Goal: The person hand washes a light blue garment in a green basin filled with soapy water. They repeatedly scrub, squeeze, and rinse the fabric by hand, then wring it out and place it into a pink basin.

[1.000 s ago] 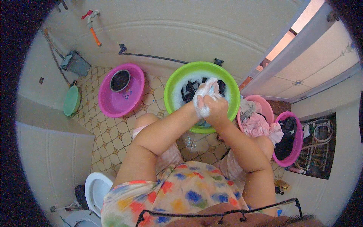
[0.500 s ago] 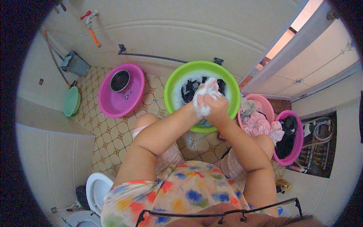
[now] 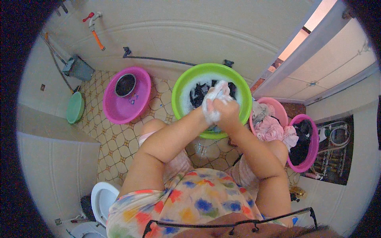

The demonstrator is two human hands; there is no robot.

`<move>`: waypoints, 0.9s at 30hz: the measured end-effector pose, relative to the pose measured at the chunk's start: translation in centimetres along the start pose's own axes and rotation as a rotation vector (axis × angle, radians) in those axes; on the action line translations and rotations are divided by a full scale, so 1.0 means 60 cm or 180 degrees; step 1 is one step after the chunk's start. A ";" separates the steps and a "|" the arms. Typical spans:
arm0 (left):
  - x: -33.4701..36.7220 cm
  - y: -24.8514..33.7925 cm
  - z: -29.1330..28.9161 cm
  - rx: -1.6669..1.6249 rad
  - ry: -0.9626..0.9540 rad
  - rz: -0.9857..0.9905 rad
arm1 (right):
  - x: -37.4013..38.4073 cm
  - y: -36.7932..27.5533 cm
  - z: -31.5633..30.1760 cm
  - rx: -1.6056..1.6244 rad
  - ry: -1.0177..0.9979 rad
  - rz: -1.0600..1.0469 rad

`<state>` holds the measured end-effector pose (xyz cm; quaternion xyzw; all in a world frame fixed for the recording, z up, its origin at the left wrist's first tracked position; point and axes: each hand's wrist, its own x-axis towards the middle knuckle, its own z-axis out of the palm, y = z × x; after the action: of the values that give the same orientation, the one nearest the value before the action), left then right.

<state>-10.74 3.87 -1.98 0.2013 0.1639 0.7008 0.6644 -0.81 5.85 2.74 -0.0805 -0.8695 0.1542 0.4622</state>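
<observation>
Over a lime-green basin (image 3: 177, 88), my left hand (image 3: 211, 111) and my right hand (image 3: 227, 110) are pressed together. White suds coat my left hand thickly, and the fingers of my right hand are curled against it. Between them is something white and foamy (image 3: 219, 92); I cannot tell whether it is cloth or only lather. Below, dark wet clothes (image 3: 198, 94) lie in the sudsy water of the basin. My hands hide the middle of it.
Right of the green basin stand a pink basin (image 3: 281, 111) of pale clothes and a magenta basin (image 3: 316, 139) of dark clothes. Another magenta basin (image 3: 115, 109), holding a dark round bowl (image 3: 125, 85), stands left. A toilet (image 3: 104, 198) is at lower left, a tap (image 3: 94, 18) on the wall.
My hands stay clasped over the green basin in almost the same place. The whole view has shifted very slightly; nothing else visibly differs.
</observation>
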 end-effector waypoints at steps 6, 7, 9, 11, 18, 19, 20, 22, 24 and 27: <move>0.001 -0.022 0.102 0.0194 0.0936 0.0089 | 0.022 0.085 -0.018 0.0262 0.0427 0.1448; 0.008 -0.021 0.103 0.0177 0.0928 0.0058 | 0.020 0.081 -0.017 0.0203 0.0457 0.1589; 0.008 -0.017 0.031 0.0001 0.0396 -0.0021 | 0.018 0.033 -0.010 -0.0104 0.0142 0.0906; 0.020 0.003 -0.094 0.0438 0.0195 -0.0352 | 0.012 -0.013 0.003 -0.0152 -0.0041 0.0365; 0.001 -0.030 -0.017 0.0548 -0.0078 0.0520 | 0.017 0.041 0.002 0.0146 0.0127 0.1159; -0.001 -0.024 0.031 0.0361 0.0285 0.0294 | 0.018 0.059 -0.008 0.0364 0.0188 0.1333; 0.000 -0.020 0.073 0.0177 0.0623 0.0049 | 0.019 0.075 -0.023 0.0557 0.0268 0.1507; -0.010 -0.009 0.098 0.0012 0.0536 -0.0299 | 0.024 0.087 -0.038 0.0748 0.0288 0.1974; -0.013 -0.004 0.112 0.0080 0.0569 -0.0409 | 0.020 0.102 -0.041 0.0997 0.0371 0.2224; -0.026 0.029 0.126 0.0582 0.0967 -0.0447 | -0.003 0.131 -0.035 0.1406 0.0461 0.2356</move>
<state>-8.42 1.93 5.34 0.1407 0.3390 0.6573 0.6582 1.00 13.59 0.97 -0.2965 -0.6935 0.4857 0.4418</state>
